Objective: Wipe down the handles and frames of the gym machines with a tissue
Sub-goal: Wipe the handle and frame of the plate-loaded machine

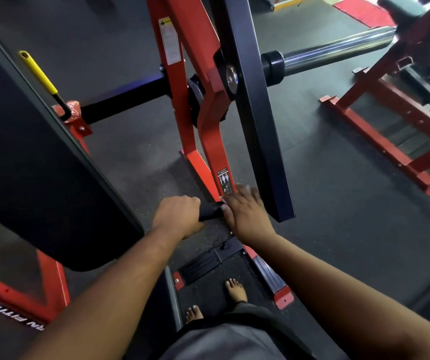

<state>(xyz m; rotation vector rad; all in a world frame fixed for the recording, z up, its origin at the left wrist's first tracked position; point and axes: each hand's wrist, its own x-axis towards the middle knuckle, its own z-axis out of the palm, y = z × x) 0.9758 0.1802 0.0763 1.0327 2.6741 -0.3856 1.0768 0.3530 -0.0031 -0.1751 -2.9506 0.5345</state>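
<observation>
Below the head camera, both bare arms reach forward and down to the lower part of a red gym machine frame. The left hand is curled round a short black handle that sticks out beside the frame, its grip closed tight on it with the knuckles up. The right hand lies just to the right, fingers fairly straight and together, resting against the base of the red frame and touching the end of the handle; its grip looks flat rather than curled. No tissue can be made out in either hand, so where it lies cannot be told. A small printed label sits on the frame just above the right fingers. A wide black bar slants down right of the frame and ends near the right wrist. A chrome sleeve with a black collar runs off toward the upper right. A large black pad fills the left side, with a yellow-capped lever near its upper edge. Two bare feet stand on the dark rubber floor beside a black footplate. A second red frame stands at the right.
</observation>
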